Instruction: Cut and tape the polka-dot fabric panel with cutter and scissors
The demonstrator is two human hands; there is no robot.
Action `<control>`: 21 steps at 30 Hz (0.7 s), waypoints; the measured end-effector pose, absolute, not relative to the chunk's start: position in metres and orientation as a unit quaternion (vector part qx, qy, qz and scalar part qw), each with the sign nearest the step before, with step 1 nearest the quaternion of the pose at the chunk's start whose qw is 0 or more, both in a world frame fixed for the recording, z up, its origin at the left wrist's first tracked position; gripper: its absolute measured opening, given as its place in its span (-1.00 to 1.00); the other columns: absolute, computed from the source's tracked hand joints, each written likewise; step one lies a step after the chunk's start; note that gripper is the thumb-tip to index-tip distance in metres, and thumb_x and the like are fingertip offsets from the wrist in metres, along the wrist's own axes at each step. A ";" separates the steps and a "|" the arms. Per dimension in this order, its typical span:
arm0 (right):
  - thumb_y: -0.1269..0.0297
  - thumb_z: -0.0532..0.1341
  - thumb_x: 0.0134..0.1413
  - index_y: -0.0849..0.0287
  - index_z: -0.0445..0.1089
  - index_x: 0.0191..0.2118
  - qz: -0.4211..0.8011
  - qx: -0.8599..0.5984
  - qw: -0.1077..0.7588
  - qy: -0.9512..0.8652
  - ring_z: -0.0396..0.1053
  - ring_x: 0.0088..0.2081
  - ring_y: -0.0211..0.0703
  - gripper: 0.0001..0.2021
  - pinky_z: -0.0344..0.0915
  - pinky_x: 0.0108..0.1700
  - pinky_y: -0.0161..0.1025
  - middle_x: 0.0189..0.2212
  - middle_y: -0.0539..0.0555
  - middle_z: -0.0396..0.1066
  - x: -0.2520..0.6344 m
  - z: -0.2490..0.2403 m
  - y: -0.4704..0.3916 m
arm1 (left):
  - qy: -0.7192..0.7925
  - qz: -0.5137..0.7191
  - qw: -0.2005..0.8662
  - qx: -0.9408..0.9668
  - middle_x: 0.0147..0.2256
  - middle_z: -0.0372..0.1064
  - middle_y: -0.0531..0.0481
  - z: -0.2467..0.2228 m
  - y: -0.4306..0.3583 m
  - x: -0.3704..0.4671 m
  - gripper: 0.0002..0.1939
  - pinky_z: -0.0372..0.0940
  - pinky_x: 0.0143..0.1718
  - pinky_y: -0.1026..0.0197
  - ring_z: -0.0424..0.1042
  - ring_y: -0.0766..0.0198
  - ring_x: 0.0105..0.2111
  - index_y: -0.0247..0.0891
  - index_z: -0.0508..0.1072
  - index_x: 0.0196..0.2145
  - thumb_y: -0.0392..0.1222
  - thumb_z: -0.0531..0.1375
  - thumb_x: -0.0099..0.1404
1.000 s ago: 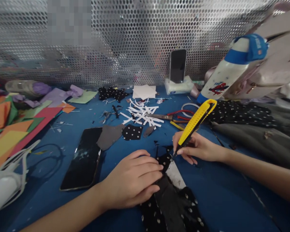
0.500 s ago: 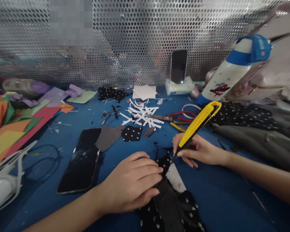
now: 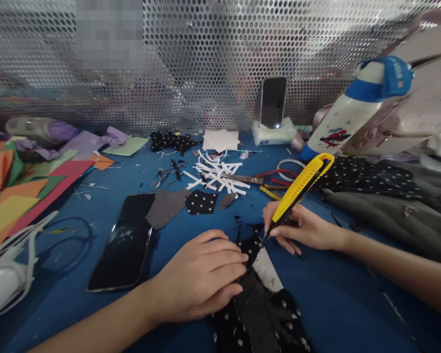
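My right hand (image 3: 297,228) is closed round the lower end of a yellow and black utility knife (image 3: 297,191). The knife tilts up to the right, and its tip touches the edge of a black polka-dot fabric (image 3: 259,314). My left hand (image 3: 206,277) lies palm down, fingers stretched and side by side, pressing on that fabric. A pale, stained strip (image 3: 267,268) shows from beneath the fabric's right side. Part of the cloth is hidden under my left fingers.
A black phone (image 3: 123,242) lies at left, near cables (image 3: 29,245) and coloured papers (image 3: 47,191). Beyond my hands are white paper strips (image 3: 220,171) and scissors (image 3: 248,180). A bottle (image 3: 345,113) leans at right beside grey cloth (image 3: 385,215); a phone (image 3: 273,102) stands behind.
The view has shifted very slightly. The top of the knife has moved a little to the left; both hands hold nearly the same places.
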State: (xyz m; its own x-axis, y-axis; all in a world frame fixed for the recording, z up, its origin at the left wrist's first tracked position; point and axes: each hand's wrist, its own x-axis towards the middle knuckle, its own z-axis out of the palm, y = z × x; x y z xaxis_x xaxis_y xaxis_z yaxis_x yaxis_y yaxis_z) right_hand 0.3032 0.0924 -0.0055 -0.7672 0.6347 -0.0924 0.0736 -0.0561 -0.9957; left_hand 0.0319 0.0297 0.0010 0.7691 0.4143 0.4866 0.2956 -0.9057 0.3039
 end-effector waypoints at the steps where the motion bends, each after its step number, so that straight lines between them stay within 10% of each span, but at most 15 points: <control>1: 0.19 0.21 0.28 0.22 0.20 -0.20 0.675 -0.271 0.208 -0.653 0.20 -0.71 -0.42 -0.79 0.21 -0.68 -0.51 -0.69 -0.18 0.22 0.303 -0.005 0.093 | 0.188 0.281 0.106 0.935 -0.09 0.55 -0.11 0.001 0.030 0.032 -0.70 0.27 0.07 0.02 0.47 0.16 -0.07 -0.36 0.48 -0.07 -0.20 -0.01 0.50; 21: 0.26 0.22 0.27 0.24 0.26 -0.21 0.636 -0.255 0.225 -0.693 0.25 -0.64 -0.48 -0.84 0.27 -0.62 -0.53 -0.52 -0.13 0.17 0.304 -0.006 0.089 | 0.196 0.263 0.111 0.938 -0.11 0.55 -0.08 0.003 0.031 0.032 -0.68 0.28 0.08 0.05 0.48 0.19 -0.08 -0.34 0.47 -0.05 -0.16 -0.04 0.52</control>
